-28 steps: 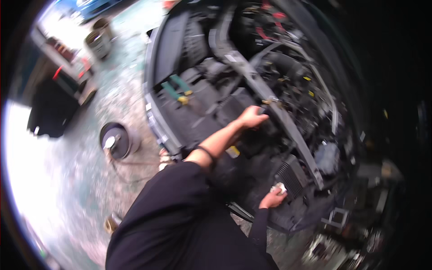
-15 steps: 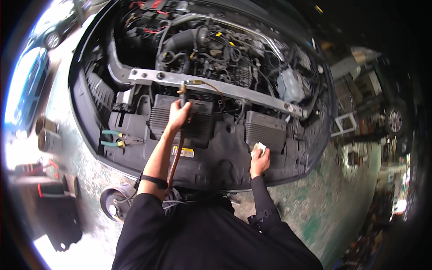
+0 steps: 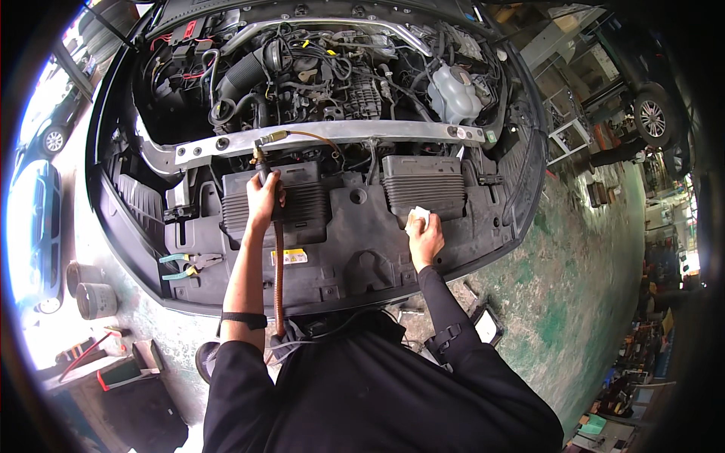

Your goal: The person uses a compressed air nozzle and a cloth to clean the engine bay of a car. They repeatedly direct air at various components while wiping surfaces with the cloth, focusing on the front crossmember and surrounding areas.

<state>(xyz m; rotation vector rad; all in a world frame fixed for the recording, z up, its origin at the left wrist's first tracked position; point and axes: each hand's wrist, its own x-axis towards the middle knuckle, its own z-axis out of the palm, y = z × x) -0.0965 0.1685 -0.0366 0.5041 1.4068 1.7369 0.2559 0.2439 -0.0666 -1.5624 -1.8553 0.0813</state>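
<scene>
My left hand [image 3: 262,202] is closed around a hand-held nozzle tool [image 3: 260,164] with brass fittings and a dark grip. From its top a thin brown tube [image 3: 311,137] bends right over the silver crossbar. A ribbed orange-brown hose [image 3: 279,291] hangs below this hand, in front of the left black ribbed box [image 3: 306,200]. My right hand [image 3: 427,243] pinches a small white wad [image 3: 421,214], perhaps cloth or tissue, at the lower edge of the right ribbed box [image 3: 424,180]. Green-handled pliers [image 3: 195,264] lie on the black front panel at left.
Behind the silver crossbar [image 3: 362,134] sits the uncovered engine [image 3: 332,83], with a pale fluid reservoir [image 3: 455,94] at right. Two buckets [image 3: 97,300] stand on the floor at left, near a blue car [image 3: 36,226]. Shelves and clutter line the right side.
The whole view has shifted, so the engine bay sits further left and higher. My right hand with the white wad has moved slightly rightward along the box's lower edge. Left hand keeps its grip.
</scene>
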